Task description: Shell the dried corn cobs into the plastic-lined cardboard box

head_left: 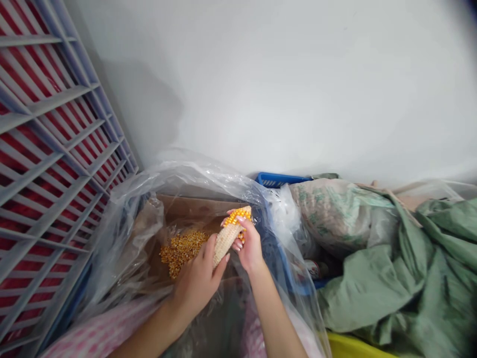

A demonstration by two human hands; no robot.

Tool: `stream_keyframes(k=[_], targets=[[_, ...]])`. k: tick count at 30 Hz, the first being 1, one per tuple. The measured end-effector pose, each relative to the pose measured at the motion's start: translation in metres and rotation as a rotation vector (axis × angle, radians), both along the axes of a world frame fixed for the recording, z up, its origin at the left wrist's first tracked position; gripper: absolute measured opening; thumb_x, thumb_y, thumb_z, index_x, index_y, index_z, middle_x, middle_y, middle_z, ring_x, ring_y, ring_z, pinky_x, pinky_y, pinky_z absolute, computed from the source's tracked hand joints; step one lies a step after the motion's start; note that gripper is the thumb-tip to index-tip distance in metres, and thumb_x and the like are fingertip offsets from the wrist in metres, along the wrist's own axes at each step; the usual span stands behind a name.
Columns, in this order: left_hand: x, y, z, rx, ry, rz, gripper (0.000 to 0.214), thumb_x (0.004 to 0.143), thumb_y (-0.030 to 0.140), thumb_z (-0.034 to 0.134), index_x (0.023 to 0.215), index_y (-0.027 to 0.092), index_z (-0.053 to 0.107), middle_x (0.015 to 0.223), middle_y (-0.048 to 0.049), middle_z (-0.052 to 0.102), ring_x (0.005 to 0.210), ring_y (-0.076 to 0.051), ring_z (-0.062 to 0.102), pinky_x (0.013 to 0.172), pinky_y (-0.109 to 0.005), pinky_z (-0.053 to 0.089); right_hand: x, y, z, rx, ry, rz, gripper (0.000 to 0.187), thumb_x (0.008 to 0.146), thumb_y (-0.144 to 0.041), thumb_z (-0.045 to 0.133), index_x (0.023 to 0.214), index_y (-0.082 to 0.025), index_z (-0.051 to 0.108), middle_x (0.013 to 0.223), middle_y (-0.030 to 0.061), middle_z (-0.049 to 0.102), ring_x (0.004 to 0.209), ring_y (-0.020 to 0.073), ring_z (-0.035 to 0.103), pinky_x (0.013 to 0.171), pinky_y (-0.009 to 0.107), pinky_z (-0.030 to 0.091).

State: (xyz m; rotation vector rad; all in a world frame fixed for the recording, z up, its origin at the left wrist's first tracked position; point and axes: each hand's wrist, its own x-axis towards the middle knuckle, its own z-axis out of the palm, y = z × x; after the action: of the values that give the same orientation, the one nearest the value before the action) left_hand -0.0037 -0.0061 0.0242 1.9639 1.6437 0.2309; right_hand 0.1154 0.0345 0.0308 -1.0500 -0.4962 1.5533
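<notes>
Between my two hands is a corn cob [226, 239], tilted with its far end up and to the right. Its near part is bare and pale, while yellow kernels still cover the far end. My left hand [201, 271] wraps round the bare lower part. At the upper end my right hand [248, 243] grips the cob, the thumb lying on the kernels and the fingers partly hidden behind. Below and to the left, a heap of loose corn kernels [182, 250] lies in a cardboard box [186, 206] lined with a clear plastic bag [122, 238].
A pale slatted crate [55, 144] with something red behind it rises at the left. On the right stand a blue basket [281, 179], a filled plastic bag [343, 214] and a green cloth [387, 278]. A yellow edge [354, 345] shows at the bottom. Behind is a white wall [283, 89].
</notes>
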Motion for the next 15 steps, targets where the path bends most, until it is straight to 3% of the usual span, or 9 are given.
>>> stream_keyframes(k=[6,15], targets=[[0.0005,-0.0011,0.0018,-0.03,0.017,-0.007,0.05,0.088,0.04,0.024,0.129,0.014,0.032,0.12,-0.0156,0.055,0.098,-0.028,0.06,0.074,-0.035,0.046,0.0019,0.0026,0.0005,-0.112,0.036,-0.012,0.03,0.057,-0.035,0.062,0.078,-0.017,0.05,0.05,-0.009,0.043,0.035,-0.0008,0.019,0.034,0.013,0.01],[0.0029,-0.0022,0.0017,-0.04,0.05,-0.014,0.051,0.087,0.039,0.024,0.13,0.012,0.031,0.117,-0.0174,0.057,0.092,-0.027,0.062,0.071,-0.033,0.046,0.0057,0.0029,0.0014,-0.115,0.071,0.019,0.027,0.054,-0.029,0.062,0.065,-0.018,0.04,0.044,-0.0101,0.041,0.033,-0.0005,0.02,0.034,0.014,0.009]])
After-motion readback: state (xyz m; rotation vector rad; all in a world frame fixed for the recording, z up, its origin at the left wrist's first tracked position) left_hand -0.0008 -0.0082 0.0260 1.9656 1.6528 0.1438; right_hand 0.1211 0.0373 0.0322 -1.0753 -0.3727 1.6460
